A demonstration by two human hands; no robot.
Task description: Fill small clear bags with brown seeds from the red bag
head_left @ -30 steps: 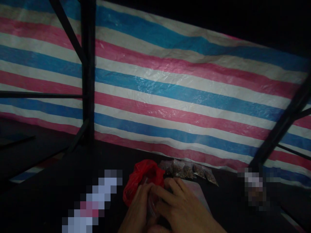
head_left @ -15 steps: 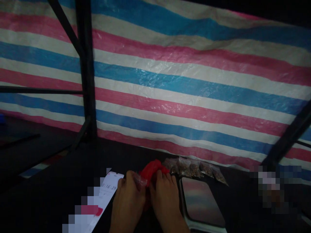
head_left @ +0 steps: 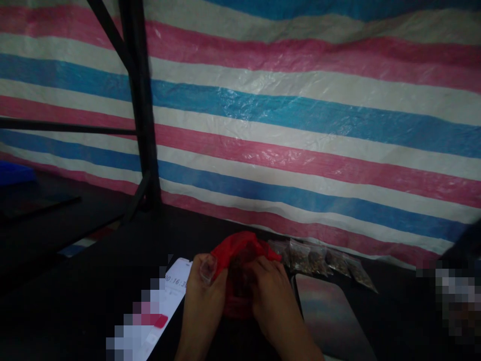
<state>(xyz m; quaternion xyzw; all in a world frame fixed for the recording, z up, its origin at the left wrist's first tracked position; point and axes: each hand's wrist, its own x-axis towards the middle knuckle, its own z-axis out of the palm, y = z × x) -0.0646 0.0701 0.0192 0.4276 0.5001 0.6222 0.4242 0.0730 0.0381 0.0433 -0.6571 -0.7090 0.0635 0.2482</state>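
Note:
A crumpled red plastic bag (head_left: pixel 238 250) lies on the dark table near the bottom middle. My left hand (head_left: pixel 205 296) is closed on the bag's left edge, with a small clear plastic pouch (head_left: pixel 208 268) pinched under the thumb. My right hand (head_left: pixel 272 296) reaches into the bag's open mouth from the right, and its fingertips are hidden inside. A row of several small clear packets (head_left: pixel 323 260) with dark contents lies just right of the bag, along the foot of the tarp.
A flat metal scale platform (head_left: pixel 330 321) sits right of my hands. A phone (head_left: pixel 165 311) with a timer on its screen lies to the left. A pink, blue and white striped tarp (head_left: pixel 300 125) hangs behind. A black metal frame post (head_left: pixel 141 110) stands at left.
My view has tilted down and right. My hands have spread apart and pulled the red bag open; my right hand has gone into it, and my left now pinches the clear pouch.

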